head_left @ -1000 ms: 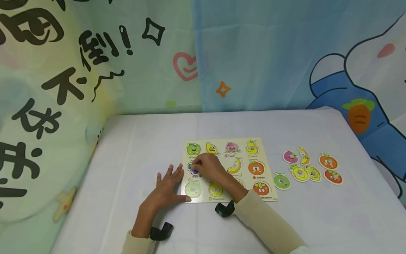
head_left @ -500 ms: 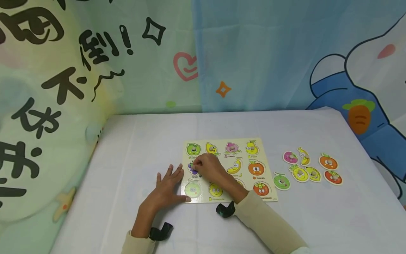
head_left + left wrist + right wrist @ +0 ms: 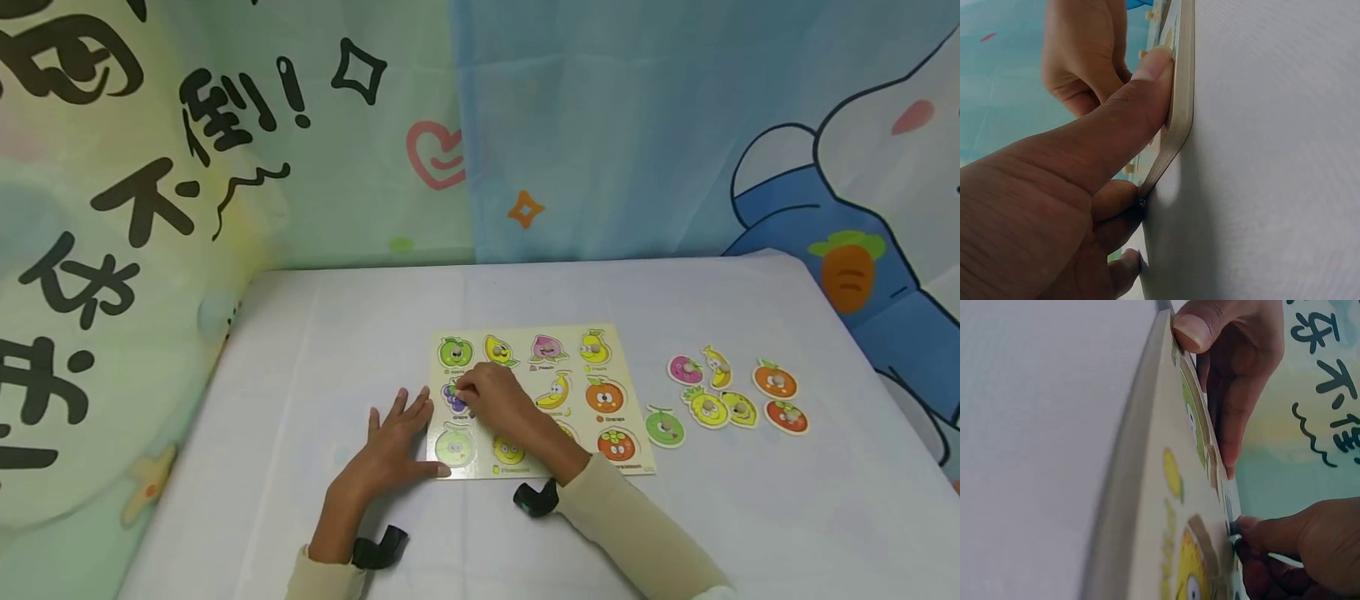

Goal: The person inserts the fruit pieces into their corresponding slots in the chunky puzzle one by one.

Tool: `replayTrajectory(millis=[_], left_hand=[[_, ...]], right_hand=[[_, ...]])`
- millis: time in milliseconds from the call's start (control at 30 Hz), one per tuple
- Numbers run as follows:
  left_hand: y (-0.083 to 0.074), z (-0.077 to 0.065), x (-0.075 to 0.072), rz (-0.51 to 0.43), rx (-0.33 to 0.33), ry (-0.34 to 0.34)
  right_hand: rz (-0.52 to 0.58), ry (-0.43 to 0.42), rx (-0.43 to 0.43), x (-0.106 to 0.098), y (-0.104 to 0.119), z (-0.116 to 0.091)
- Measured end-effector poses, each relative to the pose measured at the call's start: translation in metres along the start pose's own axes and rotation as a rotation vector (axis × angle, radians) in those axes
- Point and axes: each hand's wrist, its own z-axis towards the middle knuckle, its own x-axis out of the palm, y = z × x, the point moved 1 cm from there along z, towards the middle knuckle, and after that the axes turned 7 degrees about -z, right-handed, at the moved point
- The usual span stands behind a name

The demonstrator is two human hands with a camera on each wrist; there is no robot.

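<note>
A pale wooden fruit puzzle board [image 3: 572,364] lies flat on the white-covered table. My right hand [image 3: 501,404] reaches across it and pinches the purple grape piece [image 3: 453,395] at the left of the middle row. That piece is partly hidden by the fingers, so whether it sits fully flush cannot be told. My left hand [image 3: 393,450] rests at the board's near left corner, fingers spread and mostly straight. Its thumb [image 3: 1147,78] presses on the board's top face in the left wrist view, while the other fingertips touch the left edge.
Loose fruit pieces lie right of the board: a green melon [image 3: 665,428], a pineapple [image 3: 705,408], a lemon [image 3: 742,410], a banana [image 3: 717,368], a purple-pink one [image 3: 686,370], an orange [image 3: 776,381] and a red-orange one [image 3: 787,417]. Printed curtains [image 3: 600,125] stand behind the table.
Both hands and the pieces stay in nearly the same places. The head view has shifted very slightly.
</note>
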Motion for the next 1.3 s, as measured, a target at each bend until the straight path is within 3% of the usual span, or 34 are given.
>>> replayTrajectory(millis=[367, 800, 1300], left_hand=[[-0.003, 0.000, 0.000, 0.001, 0.003, 0.003], [-0.006, -0.001, 0.001, 0.009, -0.019, -0.014], [-0.004, -0.001, 0.003, 0.004, -0.027, -0.018]], right_hand=[[0.150, 0.047, 0.010, -0.010, -0.019, -0.003], [0.262, -0.256, 0.001, -0.036, -0.057, -0.010], [0.272, -0.450, 0.048, -0.063, -0.099, -0.031]])
